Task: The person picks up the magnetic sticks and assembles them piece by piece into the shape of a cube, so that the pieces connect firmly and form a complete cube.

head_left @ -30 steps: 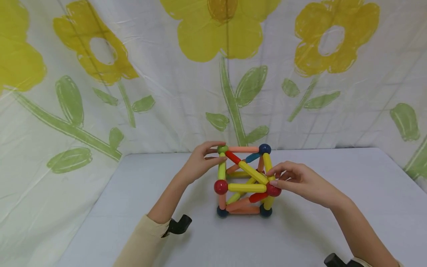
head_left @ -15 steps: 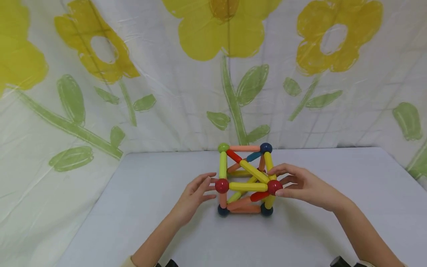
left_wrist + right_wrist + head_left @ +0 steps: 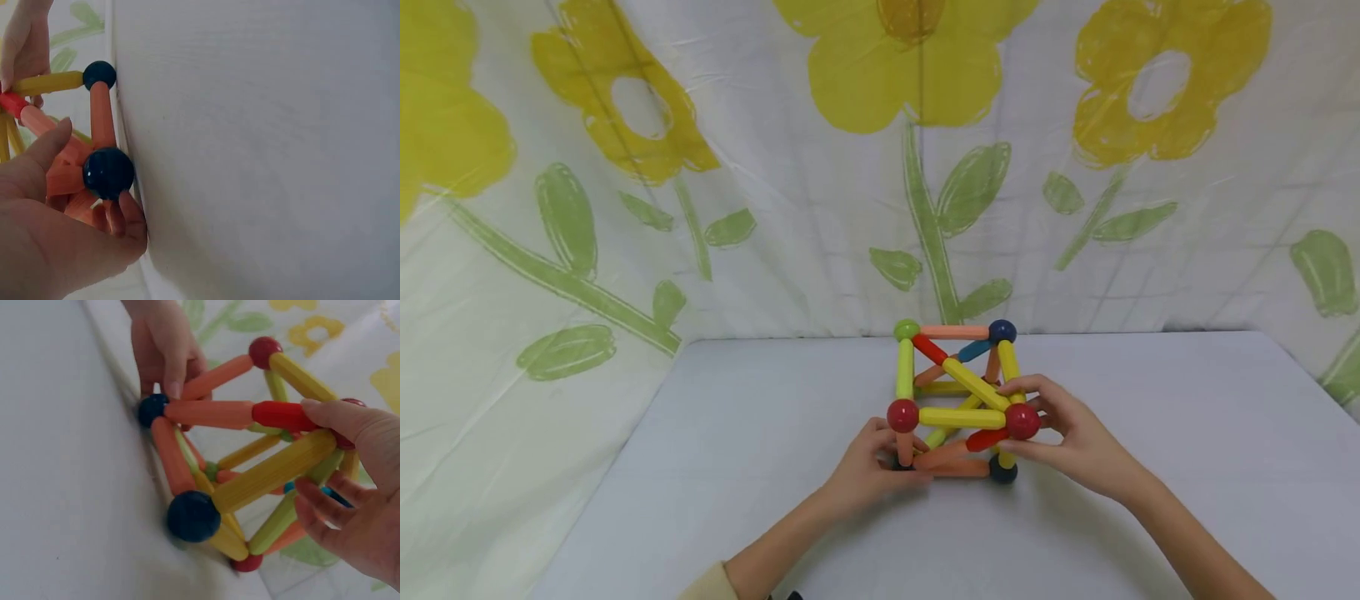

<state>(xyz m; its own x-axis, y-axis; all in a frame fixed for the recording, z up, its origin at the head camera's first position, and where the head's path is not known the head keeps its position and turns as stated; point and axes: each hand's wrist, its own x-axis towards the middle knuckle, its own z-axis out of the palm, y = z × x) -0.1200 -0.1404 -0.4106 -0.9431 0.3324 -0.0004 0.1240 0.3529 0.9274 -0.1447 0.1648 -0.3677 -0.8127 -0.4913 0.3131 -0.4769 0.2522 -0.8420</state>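
Note:
A cube-like frame of magnetic building sticks and balls (image 3: 961,418) stands on the table, with yellow, salmon, red and lime sticks. My left hand (image 3: 865,475) grips its lower front-left corner, fingers curled around the salmon sticks by a dark blue ball (image 3: 109,173). At the upper front-right corner, my right hand (image 3: 1078,442) holds the frame around a red ball (image 3: 1022,422), its thumb on the red end of a diagonal stick (image 3: 281,416). A second red ball (image 3: 903,416) sits above my left hand. Behind are a green ball (image 3: 907,331) and another dark blue ball (image 3: 1002,332).
The white table (image 3: 737,417) extends around the frame on all sides. Behind its far edge hangs a white curtain (image 3: 820,250) printed with yellow flowers and green leaves.
My left hand has left the top back-left green ball and come down to the lower front-left corner. My right hand stays at the red ball, its thumb now lower. The frame keeps its place.

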